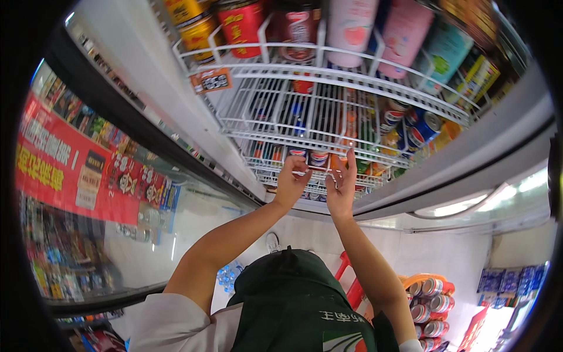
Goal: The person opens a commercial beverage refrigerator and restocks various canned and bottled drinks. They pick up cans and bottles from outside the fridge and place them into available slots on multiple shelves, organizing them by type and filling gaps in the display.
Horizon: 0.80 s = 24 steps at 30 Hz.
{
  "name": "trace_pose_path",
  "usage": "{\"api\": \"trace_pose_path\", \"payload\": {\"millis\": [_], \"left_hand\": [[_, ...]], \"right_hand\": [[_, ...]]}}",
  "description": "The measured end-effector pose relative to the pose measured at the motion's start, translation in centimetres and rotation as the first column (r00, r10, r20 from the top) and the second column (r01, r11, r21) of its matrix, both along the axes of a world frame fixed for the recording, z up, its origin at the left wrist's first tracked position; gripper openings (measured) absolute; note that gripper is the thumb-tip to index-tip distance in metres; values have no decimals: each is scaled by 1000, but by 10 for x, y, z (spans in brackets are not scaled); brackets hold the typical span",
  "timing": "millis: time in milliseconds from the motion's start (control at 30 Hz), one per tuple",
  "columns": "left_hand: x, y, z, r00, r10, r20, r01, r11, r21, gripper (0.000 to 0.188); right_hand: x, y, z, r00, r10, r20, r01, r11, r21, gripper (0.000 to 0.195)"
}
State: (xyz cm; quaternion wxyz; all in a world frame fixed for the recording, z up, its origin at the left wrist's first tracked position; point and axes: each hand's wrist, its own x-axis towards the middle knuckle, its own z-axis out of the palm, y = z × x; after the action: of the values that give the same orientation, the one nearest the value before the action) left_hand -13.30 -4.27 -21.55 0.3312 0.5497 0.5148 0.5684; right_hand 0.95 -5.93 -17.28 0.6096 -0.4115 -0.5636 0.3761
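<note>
Both my hands reach into a drinks cooler, in front of its white wire shelves. My left hand [292, 180] has its fingers curled near the front edge of a lower wire shelf [286, 137]; whether it grips anything thin is unclear. My right hand [341, 187] is a short way to the right, its fingers spread and one pointing up at the shelf edge. Behind the hands stand a blue can [297, 152] and another can [318, 158]. Blue cans [423, 128] lie at the right of the lower shelf.
An upper wire shelf [264, 68] holds red and pink cans [352, 31]. At the left is the glass door with a red poster [66, 167]. Red-and-white cans [433, 303] fill an orange-rimmed basket at the lower right. Wrapped bottles [228, 276] stand on the floor.
</note>
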Motion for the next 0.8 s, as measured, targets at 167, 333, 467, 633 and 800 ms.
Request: {"api": "trace_pose_path", "payload": {"millis": [167,333,467,633,800], "left_hand": [[-66,22,-62,966,234,114,-211,960,-183,60],[-107,36,-108,958,272,89,-271,962,-23,76],[-127,51,-83,966,172,192,-119,958,-261,89],[-141,82,-92,977,91,191,-49,976,-214,94],[-153,127,-144,998,-56,30,57,998,-36,98]], "right_hand": [[-39,3,-17,988,138,71,-131,986,-103,66],[-78,13,-49,915,401,-40,-394,869,-300,61],[-106,33,-60,883,383,-271,-469,734,-490,78],[-130,54,-72,883,324,-341,-469,652,-596,88],[-136,71,-87,885,300,-356,-465,628,-625,88]]}}
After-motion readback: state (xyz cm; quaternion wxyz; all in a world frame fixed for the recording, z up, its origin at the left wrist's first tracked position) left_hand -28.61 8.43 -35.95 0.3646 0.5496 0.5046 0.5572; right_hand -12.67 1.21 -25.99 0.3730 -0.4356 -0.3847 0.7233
